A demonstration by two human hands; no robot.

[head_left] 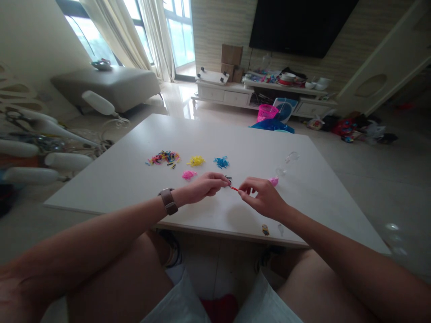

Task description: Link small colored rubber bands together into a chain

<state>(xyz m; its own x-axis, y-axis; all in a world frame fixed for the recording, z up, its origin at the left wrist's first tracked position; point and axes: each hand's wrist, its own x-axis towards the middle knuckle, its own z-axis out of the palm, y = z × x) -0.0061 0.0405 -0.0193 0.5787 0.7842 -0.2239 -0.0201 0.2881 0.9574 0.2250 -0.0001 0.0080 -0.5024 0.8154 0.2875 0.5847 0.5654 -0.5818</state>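
Observation:
Over the middle of the table, my left hand (211, 185) and my right hand (261, 195) face each other with pinched fingertips. A thin, small red strip (234, 189) stretches between them, one end in each pinch. Just behind my left fingertips lie a few small black pieces (229, 178), partly hidden by the hand. Sorted heaps of tiny pieces lie farther back: pink (189, 175), yellow (195, 161) and blue (221, 162). A mixed-colour heap (164, 158) spreads to their left. Beyond my right hand sits a bright pink item (274, 181).
Clear plastic pieces (292, 156) lie at the right of the white table (134, 139). A small yellow cartoon figure (266, 229) lies by the near edge. White lamp shades (69, 161) crowd the left side. A pink basket (267, 112) stands behind the table.

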